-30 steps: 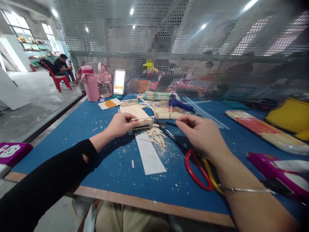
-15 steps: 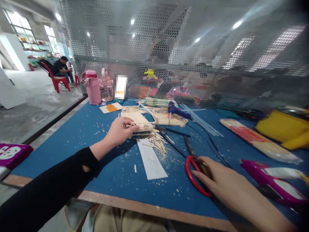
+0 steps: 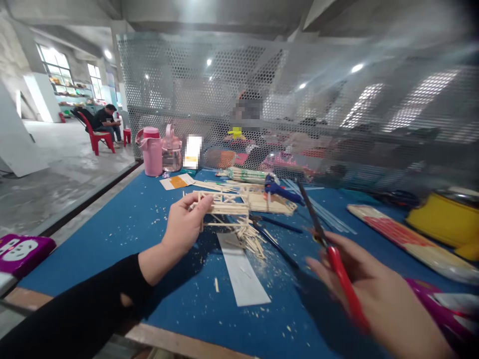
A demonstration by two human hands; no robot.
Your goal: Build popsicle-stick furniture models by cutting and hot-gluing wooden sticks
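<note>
My left hand (image 3: 187,217) is closed on the near left corner of a small frame built of thin wooden sticks (image 3: 228,204), tilted up off the table. In my right hand (image 3: 359,279) is a pair of red-handled scissors (image 3: 339,271), raised above the table with the blades pointing up and away; the hand is a little blurred. Loose cut stick pieces (image 3: 254,242) lie in a heap under the frame, beside a strip of white paper (image 3: 243,276). Close to the heap rest blue-handled pliers (image 3: 275,244).
A blue glue gun (image 3: 280,189) lies on another stick-built piece (image 3: 258,203) at the back. A packet of sticks (image 3: 407,239) and a yellow object (image 3: 437,219) are at right. A pink flask (image 3: 151,154) stands at back left, before a perforated metal screen (image 3: 209,99).
My right hand has lifted the scissors off the table and turned them blades up. My left hand has raised and tilted the stick frame. The camera view has tipped upward.
</note>
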